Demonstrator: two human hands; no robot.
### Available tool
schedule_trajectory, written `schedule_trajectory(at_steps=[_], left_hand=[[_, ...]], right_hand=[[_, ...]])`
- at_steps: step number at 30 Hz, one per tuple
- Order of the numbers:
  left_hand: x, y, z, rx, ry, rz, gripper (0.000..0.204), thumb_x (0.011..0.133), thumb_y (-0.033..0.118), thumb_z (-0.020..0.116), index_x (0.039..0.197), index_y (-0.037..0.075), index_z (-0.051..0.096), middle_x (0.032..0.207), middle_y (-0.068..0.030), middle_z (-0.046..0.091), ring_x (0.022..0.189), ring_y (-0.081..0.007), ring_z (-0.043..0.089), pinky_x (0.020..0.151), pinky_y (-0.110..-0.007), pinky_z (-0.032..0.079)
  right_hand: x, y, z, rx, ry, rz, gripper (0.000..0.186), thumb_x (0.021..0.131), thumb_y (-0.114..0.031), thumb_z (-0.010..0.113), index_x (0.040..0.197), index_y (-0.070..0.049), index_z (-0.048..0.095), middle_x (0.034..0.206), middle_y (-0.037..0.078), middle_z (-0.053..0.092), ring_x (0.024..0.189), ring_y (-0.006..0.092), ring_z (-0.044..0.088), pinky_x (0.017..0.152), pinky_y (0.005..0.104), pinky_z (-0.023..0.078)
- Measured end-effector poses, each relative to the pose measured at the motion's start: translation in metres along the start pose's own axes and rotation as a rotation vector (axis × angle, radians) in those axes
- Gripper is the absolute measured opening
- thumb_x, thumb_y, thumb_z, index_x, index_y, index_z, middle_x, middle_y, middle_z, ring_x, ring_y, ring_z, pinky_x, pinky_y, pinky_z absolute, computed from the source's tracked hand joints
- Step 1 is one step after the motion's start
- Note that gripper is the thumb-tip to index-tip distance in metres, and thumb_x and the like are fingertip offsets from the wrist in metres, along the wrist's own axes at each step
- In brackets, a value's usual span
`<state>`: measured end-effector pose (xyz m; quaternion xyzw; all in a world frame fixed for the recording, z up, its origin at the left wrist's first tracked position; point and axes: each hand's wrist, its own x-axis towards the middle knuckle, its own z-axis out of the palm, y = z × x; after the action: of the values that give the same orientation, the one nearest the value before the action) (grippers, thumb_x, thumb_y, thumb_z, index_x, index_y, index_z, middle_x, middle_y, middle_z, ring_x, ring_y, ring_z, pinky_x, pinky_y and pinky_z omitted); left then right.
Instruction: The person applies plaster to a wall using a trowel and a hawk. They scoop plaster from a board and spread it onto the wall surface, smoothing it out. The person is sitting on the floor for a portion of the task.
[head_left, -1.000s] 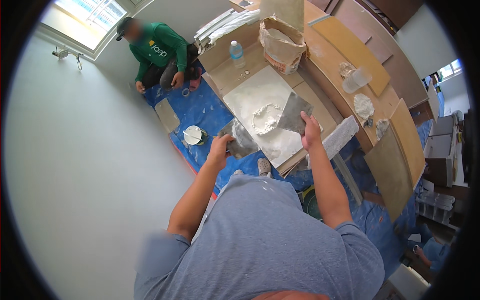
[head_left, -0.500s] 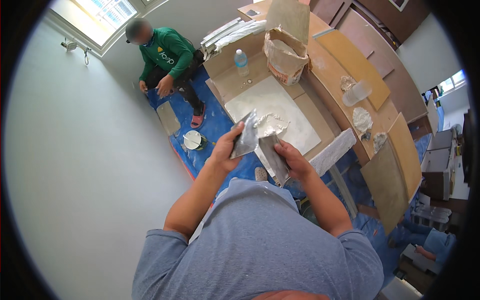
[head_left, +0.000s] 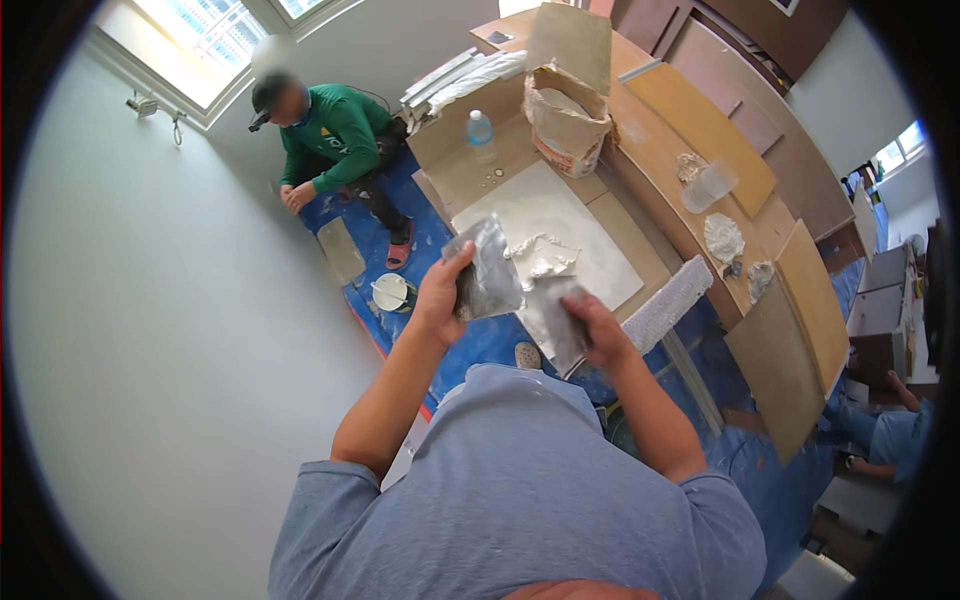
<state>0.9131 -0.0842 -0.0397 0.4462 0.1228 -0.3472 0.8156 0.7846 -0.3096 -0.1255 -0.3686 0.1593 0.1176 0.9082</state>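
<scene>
My left hand (head_left: 438, 298) grips a broad flat metal putty scraper (head_left: 493, 272), its blade tilted and its face turned upward. In my right hand (head_left: 604, 332) is a second metal putty scraper (head_left: 556, 322), a little blurred and lower than the first. The two blades are close together; whether they touch I cannot tell. Just beyond them a heap of white putty (head_left: 545, 254) lies on a whitish board (head_left: 595, 222).
A paper sack (head_left: 565, 125) and a plastic bottle (head_left: 481, 135) stand past the board. At left, a person in green (head_left: 345, 135) squats near a putty tub (head_left: 392, 292) on blue sheeting (head_left: 440, 345). Plastic cups (head_left: 708, 187) lie on the wooden panels at right.
The left scraper has turned so more of its face shows, and the right scraper has shifted slightly. The person in green has brought both hands together and leaned forward.
</scene>
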Motion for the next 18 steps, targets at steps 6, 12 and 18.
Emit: schedule_trajectory(at_steps=[6, 12, 18], left_hand=[[-0.016, 0.002, -0.006, -0.037, 0.143, 0.459, 0.033, 0.107, 0.025, 0.056, 0.130, 0.002, 0.058, 0.117, -0.0062, 0.067, 0.104, -0.0154, 0.066, 0.091, -0.033, 0.055], [-0.037, -0.011, 0.011, 0.157, 0.144, 0.913, 0.032, 0.109, 0.028, 0.050, 0.125, 0.000, 0.058, 0.115, -0.0070, 0.067, 0.104, -0.0156, 0.065, 0.090, -0.031, 0.053], [-0.062, -0.022, 0.016, 0.528, 0.048, 0.978, 0.041, 0.110, 0.027, 0.046, 0.128, -0.007, 0.058, 0.110, -0.0084, 0.070, 0.099, -0.0137, 0.062, 0.088, -0.027, 0.049]], right_hand=[[-0.016, -0.029, 0.042, 0.107, 0.136, -0.308, 0.038, 0.096, -0.011, 0.065, 0.132, -0.006, 0.053, 0.121, 0.009, 0.067, 0.108, 0.0218, 0.069, 0.093, 0.0398, 0.059], [-0.025, -0.015, 0.095, -0.041, 0.229, -0.440, 0.036, 0.096, -0.011, 0.067, 0.129, -0.003, 0.056, 0.119, 0.010, 0.067, 0.105, 0.0192, 0.068, 0.095, 0.0352, 0.057], [-0.036, -0.015, 0.115, -0.016, 0.255, -0.434, 0.034, 0.095, -0.010, 0.066, 0.127, -0.001, 0.056, 0.114, 0.010, 0.068, 0.098, 0.0179, 0.069, 0.089, 0.0338, 0.058]])
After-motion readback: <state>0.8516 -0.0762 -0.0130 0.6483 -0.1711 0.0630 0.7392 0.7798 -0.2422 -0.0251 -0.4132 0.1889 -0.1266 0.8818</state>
